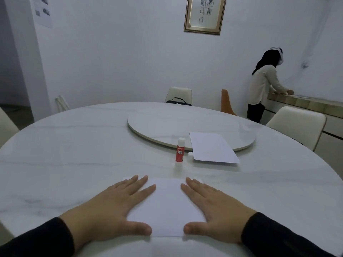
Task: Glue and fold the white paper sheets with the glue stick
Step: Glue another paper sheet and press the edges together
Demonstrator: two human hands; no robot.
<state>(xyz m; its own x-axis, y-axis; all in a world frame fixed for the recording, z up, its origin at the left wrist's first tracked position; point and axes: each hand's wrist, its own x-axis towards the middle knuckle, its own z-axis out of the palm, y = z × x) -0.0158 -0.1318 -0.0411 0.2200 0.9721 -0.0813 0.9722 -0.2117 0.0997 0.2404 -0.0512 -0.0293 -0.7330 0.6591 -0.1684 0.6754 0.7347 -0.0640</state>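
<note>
A dining room: beyond the left hand (109, 206) a round marble counter (74, 145) carries a turntable (167, 123), ringed by cream chairs (179, 95), with framed calligraphy (205, 13) on the far wall.

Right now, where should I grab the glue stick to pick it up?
Grab the glue stick round its red middle, coming from the near side or above. It stands upright beyond the paper, with the small white cap lying close on its right, so a side pinch there looks steadiest.
</note>
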